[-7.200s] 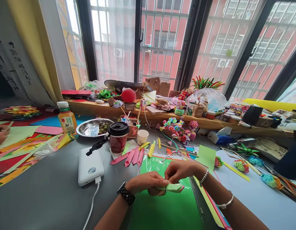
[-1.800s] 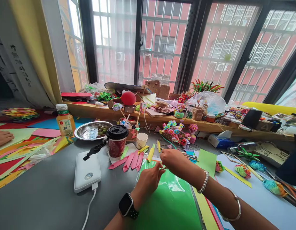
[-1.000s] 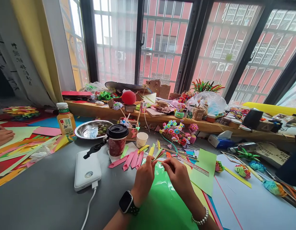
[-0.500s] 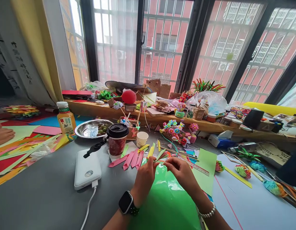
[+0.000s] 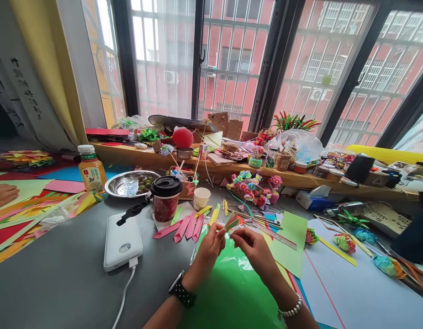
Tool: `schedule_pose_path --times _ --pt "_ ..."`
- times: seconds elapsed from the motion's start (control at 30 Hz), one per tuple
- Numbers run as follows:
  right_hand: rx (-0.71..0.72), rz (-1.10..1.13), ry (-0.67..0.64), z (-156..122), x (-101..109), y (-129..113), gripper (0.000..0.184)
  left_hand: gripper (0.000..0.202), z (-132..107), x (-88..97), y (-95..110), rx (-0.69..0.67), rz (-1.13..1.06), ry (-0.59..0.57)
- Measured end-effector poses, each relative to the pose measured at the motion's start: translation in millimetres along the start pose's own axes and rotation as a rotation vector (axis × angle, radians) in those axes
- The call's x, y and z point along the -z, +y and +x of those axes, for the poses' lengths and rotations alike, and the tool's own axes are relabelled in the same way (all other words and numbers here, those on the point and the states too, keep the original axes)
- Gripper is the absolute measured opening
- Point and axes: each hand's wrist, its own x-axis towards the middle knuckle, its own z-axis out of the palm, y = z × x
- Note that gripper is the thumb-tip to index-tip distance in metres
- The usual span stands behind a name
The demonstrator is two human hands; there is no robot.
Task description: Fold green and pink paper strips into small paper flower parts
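Note:
Folded green and pinkish paper strips (image 5: 232, 221) stick up from my left hand (image 5: 211, 244), whose thumb and fingers are pinched round their lower end. Close beside it, my right hand (image 5: 251, 246) has its thumb and fingers pressed together near the base of the strips; whatever it pinches is too small to make out. Both hands are above a shiny green sheet (image 5: 228, 292). Several pointed pink paper strips (image 5: 187, 226) lie just to the left. A light green paper sheet (image 5: 292, 242) and a red-and-white patterned strip (image 5: 280, 238) lie to the right.
A white power bank (image 5: 123, 242) with a cable lies at left, near a lidded cup (image 5: 165, 201), a paper cup (image 5: 201, 199), a metal plate (image 5: 112, 186) and a juice bottle (image 5: 92, 173). Another person's hand (image 5: 5, 195) rests on paper at far left. Paper flowers (image 5: 345, 243) lie at right.
My left hand has turned, tilting the watch face away, and the paper strips have tilted with it. My right hand has shifted slightly left and down. The view has moved a little.

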Motion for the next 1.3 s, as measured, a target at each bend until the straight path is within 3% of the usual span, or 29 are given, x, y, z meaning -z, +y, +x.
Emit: schedule_pose_path --times 0.17,0.33,0.77,1.1,1.2,1.3 --pt "-0.017 0.004 0.014 1.3 -3.9 4.8 0.029 0.042 0.6 0.0 3.7 0.134 -0.336 -0.133" --pt "-0.073 0.009 -0.017 2.9 -2.0 5.1 0.033 0.041 -0.5 1.0 10.1 0.197 -0.428 -0.196" --pt "-0.248 0.174 -0.23 0.6 9.0 14.1 0.041 0.038 -4.3 1.0 12.8 0.225 -0.332 -0.264" --pt "-0.311 0.242 -0.264 -4.6 6.6 21.0 0.043 0.038 -4.8 2.5 13.1 0.213 -0.236 -0.312" --pt "-0.295 0.266 -0.325 -8.5 9.9 25.8 0.039 0.038 -5.5 5.2 19.2 0.206 -0.142 -0.378" --pt "-0.264 0.22 -0.449 -11.0 18.6 28.5 0.034 0.036 -7.8 8.4 26.3 0.245 -0.109 -0.554"
